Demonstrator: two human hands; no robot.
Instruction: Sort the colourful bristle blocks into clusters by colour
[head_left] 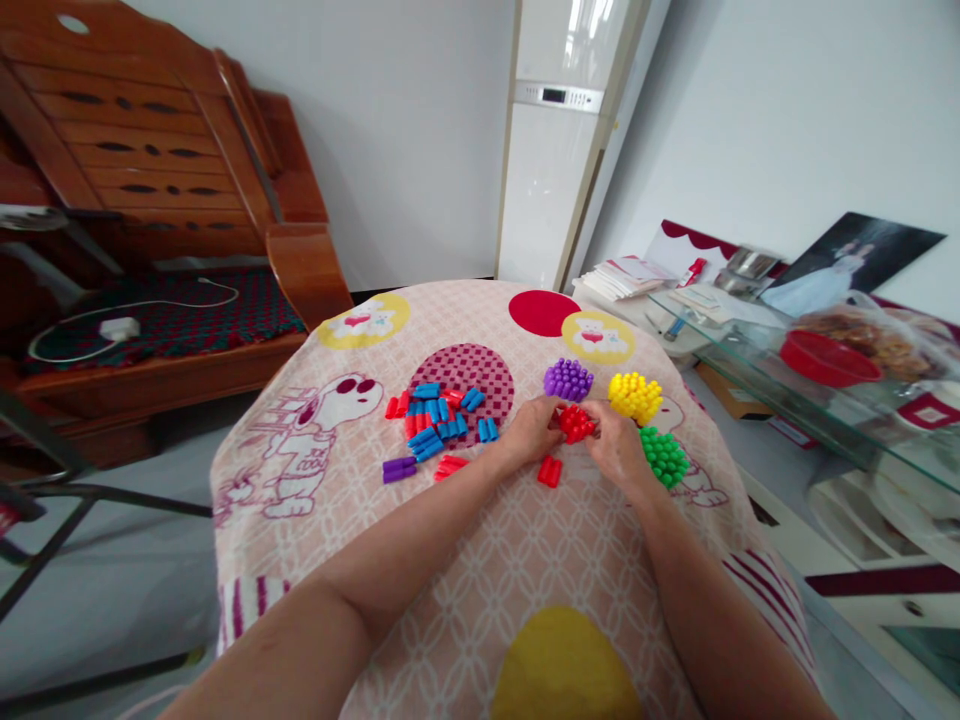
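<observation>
Over the cloth-covered tabletop point(465, 590), the left hand point(534, 432) and right hand point(619, 442) bracket a red cluster point(576, 424) of stubby pieces, one at its 9 o'clock, the other at its 3. Each grip is nearly closed, fingertips pinched on the red cluster's sides, though how the fingers sit beneath it I cannot tell. Bundling the red pieces appears to be the step in hand. Around that bundle, a purple cluster point(568, 380) stands near 12 o'clock, a yellow cluster point(635, 398) at 2 and a green cluster point(664, 458) towards 4. Loose red pieces point(550, 471) lie at 7; a blue-and-red pile point(439, 420) spreads at 9. The next move seems to call for even pressure from both sides, keeping the pieces together.
</observation>
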